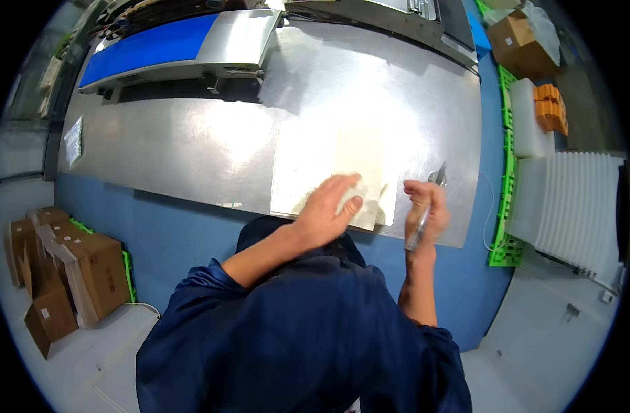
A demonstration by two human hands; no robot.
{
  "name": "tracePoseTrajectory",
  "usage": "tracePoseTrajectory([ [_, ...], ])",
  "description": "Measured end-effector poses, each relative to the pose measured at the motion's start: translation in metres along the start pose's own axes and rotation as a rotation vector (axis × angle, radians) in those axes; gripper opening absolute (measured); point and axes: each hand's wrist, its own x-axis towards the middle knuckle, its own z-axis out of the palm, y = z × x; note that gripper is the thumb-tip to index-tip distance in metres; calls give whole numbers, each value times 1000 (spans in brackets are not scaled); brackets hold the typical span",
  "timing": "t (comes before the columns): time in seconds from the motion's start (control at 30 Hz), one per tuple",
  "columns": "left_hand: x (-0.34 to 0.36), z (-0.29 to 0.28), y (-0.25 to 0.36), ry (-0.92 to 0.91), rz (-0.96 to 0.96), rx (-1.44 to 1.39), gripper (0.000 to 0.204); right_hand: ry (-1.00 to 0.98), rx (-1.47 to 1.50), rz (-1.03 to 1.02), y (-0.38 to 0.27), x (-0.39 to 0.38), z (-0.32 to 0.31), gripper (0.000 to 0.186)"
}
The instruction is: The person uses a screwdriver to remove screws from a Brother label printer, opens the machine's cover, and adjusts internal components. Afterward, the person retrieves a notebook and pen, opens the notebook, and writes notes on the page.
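Observation:
My left hand is open, its fingers stretched out and slightly blurred over a cream rectangular sheet. Whether it touches the sheet I cannot tell. Under that lies a larger white sheet or board, close to the table's front edge. To the right, my right hand is closed round a slim, pen-like tool with a greyish, partly clear barrel. This tool slants through the fingers, and its exact kind is not clear. Just beyond the right hand, a small shiny round piece rests on the metal table.
The steel table carries a machine with a blue belt at back left and another metal unit behind. A silvery packet lies far left. Right are white stacked panels and green crates; cardboard boxes stand lower left.

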Motion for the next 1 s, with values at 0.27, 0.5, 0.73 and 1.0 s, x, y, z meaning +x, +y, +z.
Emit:
tracePoseTrajectory([
  [0.27,46,36,-107,-142,20,666,69,68,561,527,-4,6,7,54],
  [0.5,64,38,-117,-191,17,609,72,-36,536,759,28,26,58,10],
  [0.73,61,34,-125,-75,122,738,61,-217,732,753,79,41,126,18],
  [1.0,81,38,-111,-125,293,983,44,-245,783,685,111,21,140,16],
])
